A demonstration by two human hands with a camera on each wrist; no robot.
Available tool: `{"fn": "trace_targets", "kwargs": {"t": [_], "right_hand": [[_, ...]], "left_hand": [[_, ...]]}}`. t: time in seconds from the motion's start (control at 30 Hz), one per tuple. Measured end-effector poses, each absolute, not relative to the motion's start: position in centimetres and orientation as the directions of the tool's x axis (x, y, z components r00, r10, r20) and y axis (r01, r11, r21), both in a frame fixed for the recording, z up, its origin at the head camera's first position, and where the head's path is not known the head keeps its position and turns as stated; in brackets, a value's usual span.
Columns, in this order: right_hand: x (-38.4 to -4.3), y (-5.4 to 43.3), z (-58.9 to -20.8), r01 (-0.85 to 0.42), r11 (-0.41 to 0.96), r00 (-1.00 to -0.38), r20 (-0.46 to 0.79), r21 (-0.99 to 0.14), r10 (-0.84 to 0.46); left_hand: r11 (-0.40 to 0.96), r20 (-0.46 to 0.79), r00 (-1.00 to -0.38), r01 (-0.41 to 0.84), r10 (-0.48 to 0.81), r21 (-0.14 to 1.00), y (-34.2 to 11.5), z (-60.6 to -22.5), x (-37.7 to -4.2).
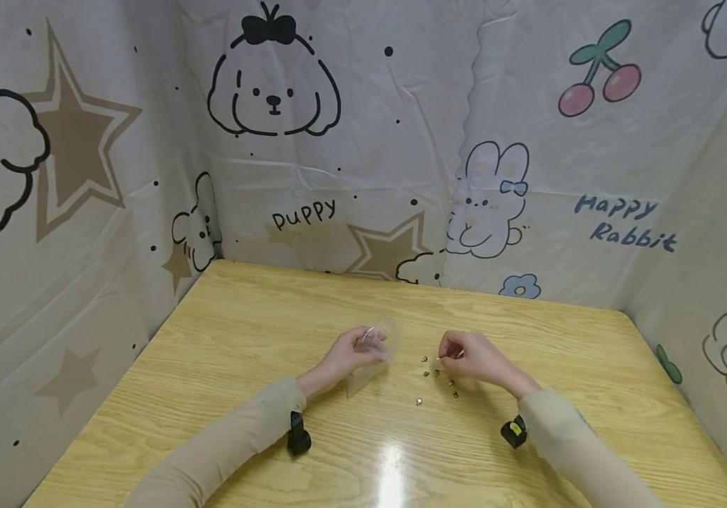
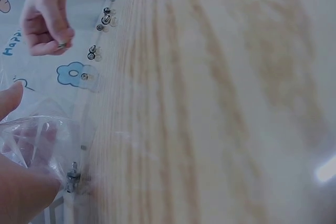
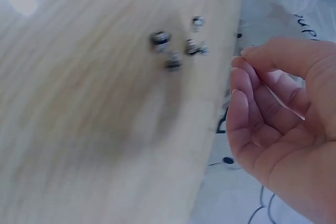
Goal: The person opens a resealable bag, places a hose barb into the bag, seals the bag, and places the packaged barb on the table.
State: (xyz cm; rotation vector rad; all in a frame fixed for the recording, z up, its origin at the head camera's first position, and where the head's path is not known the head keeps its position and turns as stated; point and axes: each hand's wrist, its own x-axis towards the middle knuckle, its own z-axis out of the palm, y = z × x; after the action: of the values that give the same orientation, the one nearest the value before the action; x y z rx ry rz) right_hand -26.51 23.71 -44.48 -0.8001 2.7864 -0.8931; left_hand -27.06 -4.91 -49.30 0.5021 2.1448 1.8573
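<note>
My left hand point(image 1: 343, 360) grips a clear plastic bag point(image 1: 388, 337), thumb on the near side. In the left wrist view some small metal pieces point(image 2: 72, 178) show through the low part of the bag. Just right of the bag, my right hand point(image 1: 479, 357) is raised over the table with thumb and index fingertips together, pinching a tiny metal piece point(image 2: 62, 45). Its shape is mostly hidden by the fingers. Several small metal screws point(image 3: 174, 61) lie loose on the table between and below the hands, one screw point(image 1: 419, 401) nearer the front.
The wooden table point(image 1: 242, 317) has its far edge against a printed cloth curtain point(image 1: 388, 162), which also hangs on both sides. A black wrist camera point(image 1: 298, 437) is strapped to the left arm and another camera point(image 1: 514, 432) to the right. Light glares off the table's front.
</note>
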Motion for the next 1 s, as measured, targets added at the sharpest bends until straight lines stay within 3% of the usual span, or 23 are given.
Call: {"fn": "trace_targets", "kwargs": {"t": [0.37, 0.6, 1.0], "right_hand": [[-27.5, 21.1, -41.0, -0.526, 0.611, -0.821, 0.165, -0.592, -0.546], [-28.0, 18.7, -39.5, -0.589, 0.596, -0.79, 0.23, -0.546, -0.569], [-28.1, 16.3, -38.5, -0.642, 0.555, -0.743, 0.252, -0.529, -0.62]], "left_hand": [[0.132, 0.017, -0.91, 0.079, 0.414, 0.988, -4.8, -49.3, -27.2], [0.129, 0.019, -0.91, 0.079, 0.414, 0.988, -4.8, -49.5, -27.3], [0.126, 0.022, -0.906, 0.083, 0.423, 0.989, -4.7, -49.6, -27.2]]}}
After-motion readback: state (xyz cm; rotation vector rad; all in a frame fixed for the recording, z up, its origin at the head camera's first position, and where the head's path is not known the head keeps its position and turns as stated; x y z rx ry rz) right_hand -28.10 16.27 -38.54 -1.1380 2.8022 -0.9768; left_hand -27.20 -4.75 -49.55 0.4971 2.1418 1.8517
